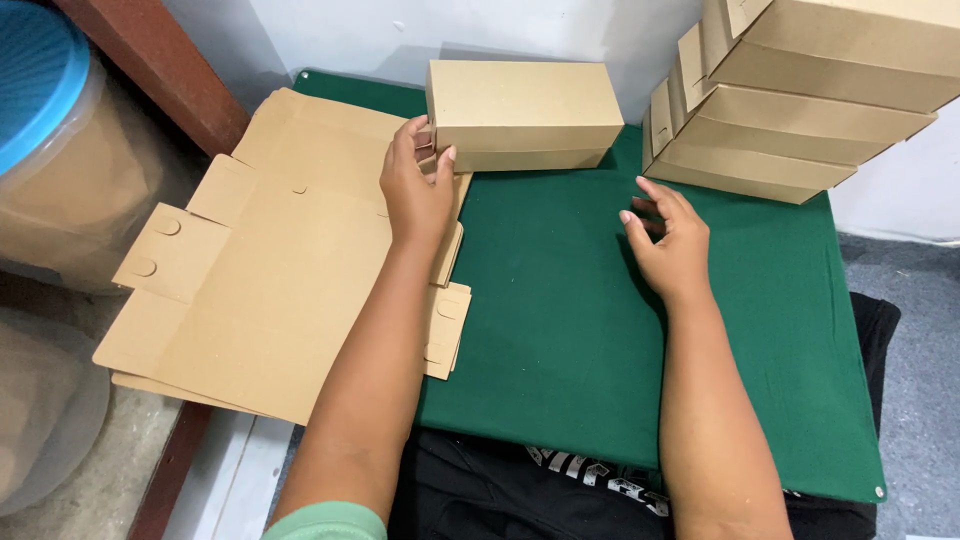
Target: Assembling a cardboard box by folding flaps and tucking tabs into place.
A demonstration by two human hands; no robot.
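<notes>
Left hand (415,190) against folded box (524,116)

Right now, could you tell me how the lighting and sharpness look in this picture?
Head view: soft, even light, no glare; left hand and assembled box sharp; right hand casts a faint shadow on the green mat.

Stack of folded boxes (790,110) at far right of green bench (560,330); blue-lidded plastic tub (50,130) at left; dark cloth (470,500) at near edge.
</notes>
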